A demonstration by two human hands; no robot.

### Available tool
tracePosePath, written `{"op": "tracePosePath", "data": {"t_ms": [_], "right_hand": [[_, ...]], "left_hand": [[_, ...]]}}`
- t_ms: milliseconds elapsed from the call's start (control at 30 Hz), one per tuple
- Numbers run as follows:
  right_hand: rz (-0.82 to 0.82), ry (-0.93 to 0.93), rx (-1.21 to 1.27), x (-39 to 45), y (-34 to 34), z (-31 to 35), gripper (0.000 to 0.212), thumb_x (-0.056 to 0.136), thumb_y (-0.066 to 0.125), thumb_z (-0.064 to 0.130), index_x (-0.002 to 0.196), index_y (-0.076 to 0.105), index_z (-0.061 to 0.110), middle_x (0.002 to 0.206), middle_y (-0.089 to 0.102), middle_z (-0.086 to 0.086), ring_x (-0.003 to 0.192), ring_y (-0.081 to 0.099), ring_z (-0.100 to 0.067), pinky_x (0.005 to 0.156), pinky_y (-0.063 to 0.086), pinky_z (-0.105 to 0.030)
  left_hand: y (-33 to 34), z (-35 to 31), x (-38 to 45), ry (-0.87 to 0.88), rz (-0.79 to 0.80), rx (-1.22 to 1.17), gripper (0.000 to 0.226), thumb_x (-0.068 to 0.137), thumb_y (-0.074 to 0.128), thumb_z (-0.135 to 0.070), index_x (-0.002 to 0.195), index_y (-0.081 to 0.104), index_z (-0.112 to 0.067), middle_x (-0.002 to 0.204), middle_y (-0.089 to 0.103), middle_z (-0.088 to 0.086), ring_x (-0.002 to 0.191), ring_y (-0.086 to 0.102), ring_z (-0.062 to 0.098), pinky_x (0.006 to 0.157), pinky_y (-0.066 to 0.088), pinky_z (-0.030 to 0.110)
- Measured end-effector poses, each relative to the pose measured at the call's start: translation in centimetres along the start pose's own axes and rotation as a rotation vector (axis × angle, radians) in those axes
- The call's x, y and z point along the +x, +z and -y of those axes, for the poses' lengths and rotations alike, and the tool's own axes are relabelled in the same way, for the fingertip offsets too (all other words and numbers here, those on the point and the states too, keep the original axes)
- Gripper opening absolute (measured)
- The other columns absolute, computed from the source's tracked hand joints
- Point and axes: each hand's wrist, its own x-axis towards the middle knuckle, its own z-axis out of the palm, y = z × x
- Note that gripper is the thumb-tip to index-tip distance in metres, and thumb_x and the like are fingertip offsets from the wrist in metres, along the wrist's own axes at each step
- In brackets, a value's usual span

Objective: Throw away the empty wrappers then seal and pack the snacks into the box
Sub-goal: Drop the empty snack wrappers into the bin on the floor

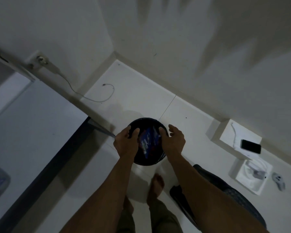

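A round black bin (pixel 148 142) stands on the white tiled floor (pixel 141 91), near the corner where two pale walls meet. Inside the bin lies a crumpled blue wrapper (pixel 148 140) with white and red print, roughly in the middle of the opening.

Both of the person's hands hover over the bin. The left hand (pixel 126 140) is above the bin's left rim, its fingers loosely spread and bent a little, with nothing between them. The right hand (pixel 172 140) is above the bin's right rim, fingers likewise relaxed and apart, thumb pointing inward over the opening, holding nothing. Neither hand touches the wrapper; whether the fingertips brush the rim I cannot tell.

Just on the near side of the bin, two bare feet (pixel 155 184) stand on the floor, blurred. To the near right of the bin, a dark mesh chair (pixel 225 187) shows behind the right forearm. Farther right of the bin, a black phone (pixel 250 146) lies on a low white ledge (pixel 230 133), and beyond that a white box (pixel 252 175) with a cable in it sits on the floor. To the far left of the bin, a thin cable (pixel 97 98) runs from a wall socket (pixel 40 59) down to the floor. Left of the bin is a pale table edge (pixel 32 125) with a dark border.
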Motion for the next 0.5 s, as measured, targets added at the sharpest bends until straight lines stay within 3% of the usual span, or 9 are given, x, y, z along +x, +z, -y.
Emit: {"op": "tracePosePath", "data": {"t_ms": [233, 433, 500], "right_hand": [[0.08, -0.075, -0.049, -2.6, -1.1, 3.1, 0.053, 0.085, 0.071, 0.043, 0.127, 0.063, 0.012, 0.125, 0.066, -0.007, 0.116, 0.061, -0.023, 0.104, 0.047, -0.041], [0.153, -0.14, 0.044, -7.2, -2.3, 6.7, 0.047, 0.087, 0.073, 0.03, 0.127, 0.064, 0.007, 0.124, 0.068, -0.008, 0.114, 0.063, -0.022, 0.1, 0.042, -0.025], [0.196, -0.163, 0.07, -9.1, -2.4, 7.9, 0.046, 0.088, 0.072, 0.027, 0.128, 0.063, 0.007, 0.125, 0.067, -0.008, 0.111, 0.063, -0.019, 0.095, 0.039, -0.02]], "left_hand": [[-4.1, -2.4, -2.9, 0.026, -0.042, -0.11, 0.043, 0.08, 0.077, -0.035, 0.118, 0.069, -0.015, 0.112, 0.071, 0.003, 0.098, 0.067, 0.016, 0.094, 0.054, 0.037], [-9.5, -3.9, -6.2, 0.098, -0.076, -0.228, 0.042, 0.082, 0.077, -0.028, 0.118, 0.068, -0.009, 0.112, 0.07, 0.008, 0.101, 0.066, 0.022, 0.089, 0.055, 0.037], [-12.0, -4.2, -7.1, 0.113, -0.095, -0.24, 0.041, 0.083, 0.077, -0.027, 0.119, 0.068, -0.009, 0.109, 0.068, 0.002, 0.099, 0.065, 0.017, 0.085, 0.052, 0.027]]}}
